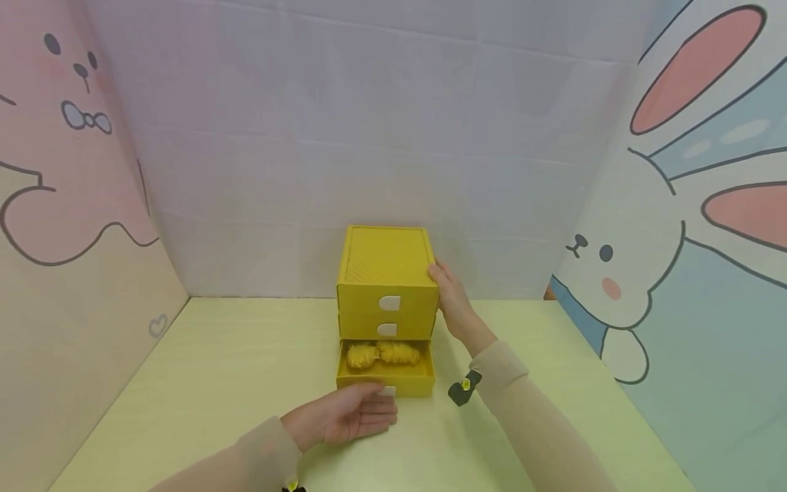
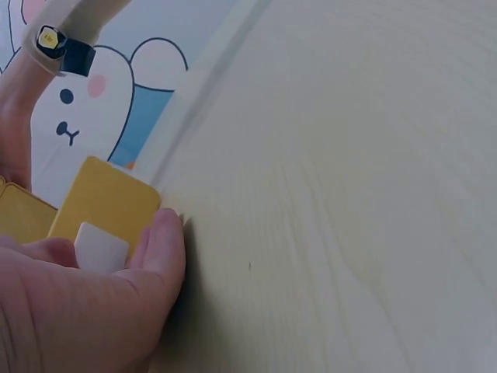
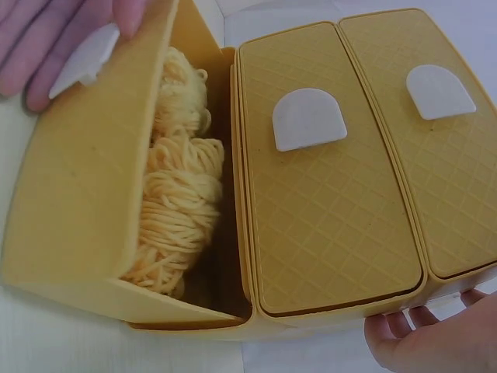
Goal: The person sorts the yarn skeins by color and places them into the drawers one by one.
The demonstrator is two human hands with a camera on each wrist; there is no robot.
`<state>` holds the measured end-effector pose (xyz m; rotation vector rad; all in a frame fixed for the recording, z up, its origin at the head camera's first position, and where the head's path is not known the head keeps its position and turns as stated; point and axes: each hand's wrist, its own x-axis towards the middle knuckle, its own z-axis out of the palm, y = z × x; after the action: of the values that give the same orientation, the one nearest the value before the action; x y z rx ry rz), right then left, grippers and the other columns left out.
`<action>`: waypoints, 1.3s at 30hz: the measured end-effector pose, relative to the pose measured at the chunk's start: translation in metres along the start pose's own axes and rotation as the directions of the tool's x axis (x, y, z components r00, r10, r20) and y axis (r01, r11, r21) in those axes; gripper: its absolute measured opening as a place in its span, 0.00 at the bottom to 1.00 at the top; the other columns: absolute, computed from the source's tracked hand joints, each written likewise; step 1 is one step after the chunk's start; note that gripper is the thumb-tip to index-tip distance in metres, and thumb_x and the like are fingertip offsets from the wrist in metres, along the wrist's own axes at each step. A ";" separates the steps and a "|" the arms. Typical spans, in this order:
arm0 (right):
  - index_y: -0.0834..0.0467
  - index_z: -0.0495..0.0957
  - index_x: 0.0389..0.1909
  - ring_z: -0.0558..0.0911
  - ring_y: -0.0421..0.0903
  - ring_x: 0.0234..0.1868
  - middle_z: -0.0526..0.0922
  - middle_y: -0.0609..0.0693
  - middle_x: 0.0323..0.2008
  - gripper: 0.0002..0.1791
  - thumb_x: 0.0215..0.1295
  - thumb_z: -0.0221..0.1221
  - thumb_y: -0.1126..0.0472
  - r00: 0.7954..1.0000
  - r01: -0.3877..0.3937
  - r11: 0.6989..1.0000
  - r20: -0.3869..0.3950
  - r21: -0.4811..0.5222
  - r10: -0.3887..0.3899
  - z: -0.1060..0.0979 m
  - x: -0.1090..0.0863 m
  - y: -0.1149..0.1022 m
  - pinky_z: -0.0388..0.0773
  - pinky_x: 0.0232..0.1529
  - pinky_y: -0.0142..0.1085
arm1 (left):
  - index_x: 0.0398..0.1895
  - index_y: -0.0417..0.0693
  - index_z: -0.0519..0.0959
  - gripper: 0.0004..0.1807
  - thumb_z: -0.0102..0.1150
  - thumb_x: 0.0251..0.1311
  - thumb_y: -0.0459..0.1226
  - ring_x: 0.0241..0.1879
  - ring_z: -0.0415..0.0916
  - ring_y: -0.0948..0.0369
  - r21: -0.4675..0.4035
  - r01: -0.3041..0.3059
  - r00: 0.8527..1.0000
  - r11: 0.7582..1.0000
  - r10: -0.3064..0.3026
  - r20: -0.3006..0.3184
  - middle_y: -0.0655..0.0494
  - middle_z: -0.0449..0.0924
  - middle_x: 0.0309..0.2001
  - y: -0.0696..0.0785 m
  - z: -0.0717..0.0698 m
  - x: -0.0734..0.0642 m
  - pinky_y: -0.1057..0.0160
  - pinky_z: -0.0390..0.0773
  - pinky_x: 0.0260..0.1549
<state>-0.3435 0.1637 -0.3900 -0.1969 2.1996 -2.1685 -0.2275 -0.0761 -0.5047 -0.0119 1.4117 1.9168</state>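
A yellow box of three stacked drawers (image 1: pixel 387 256) stands against the back wall. Its bottom drawer (image 1: pixel 415 388) is pulled out, and two bundles of yellow yarn (image 3: pixel 182 210) lie inside. My left hand (image 1: pixel 349 413) is at the front of that drawer, palm turned up and fingers extended. Its thumb and fingers lie around the drawer's white pull tab (image 3: pixel 87 58). Against the right side of the box rests my right hand (image 1: pixel 458 301), fingers fairly straight and touching its upper edge. The two upper drawers (image 3: pixel 330 171) are closed, each with a white tab.
The box stands on a pale wood-grain table (image 1: pixel 246 355). A plain whitish sheet (image 1: pixel 393 123) hangs close behind it. Side panels with a cartoon rabbit (image 1: pixel 639 273) and a pink animal (image 1: pixel 67 171) border the table right and left.
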 end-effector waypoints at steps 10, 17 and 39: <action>0.45 0.48 0.87 0.60 0.55 0.82 0.54 0.49 0.85 0.36 0.85 0.45 0.43 1.000 -0.002 1.000 -0.010 0.000 0.002 -0.001 0.001 0.000 0.57 0.81 0.58 | 0.74 0.21 0.64 0.33 0.43 0.85 0.45 0.71 0.72 0.36 0.009 -0.040 0.999 0.999 0.040 0.002 0.25 0.69 0.71 0.010 -0.003 0.018 0.45 0.73 0.72; 0.45 0.50 0.87 0.59 0.54 0.82 0.55 0.49 0.84 0.36 0.85 0.46 0.43 1.000 -0.010 1.000 -0.012 0.002 0.010 0.000 0.002 0.002 0.56 0.82 0.57 | 0.73 0.20 0.65 0.33 0.44 0.85 0.45 0.71 0.71 0.36 0.003 -0.052 0.998 0.999 0.052 -0.037 0.25 0.70 0.71 0.017 -0.004 0.029 0.45 0.73 0.72; 0.45 0.48 0.88 0.58 0.55 0.83 0.53 0.50 0.85 0.36 0.86 0.43 0.41 1.000 0.004 1.000 0.013 -0.022 -0.004 -0.001 0.001 0.002 0.54 0.82 0.60 | 0.72 0.21 0.66 0.32 0.43 0.86 0.45 0.72 0.70 0.35 0.009 -0.097 0.986 0.995 0.098 -0.132 0.24 0.69 0.72 0.031 -0.009 0.053 0.44 0.72 0.72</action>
<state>-0.3446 0.1647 -0.3916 -0.2150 2.2189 -2.1397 -0.2868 -0.0583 -0.5046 -0.0708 1.5273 2.0261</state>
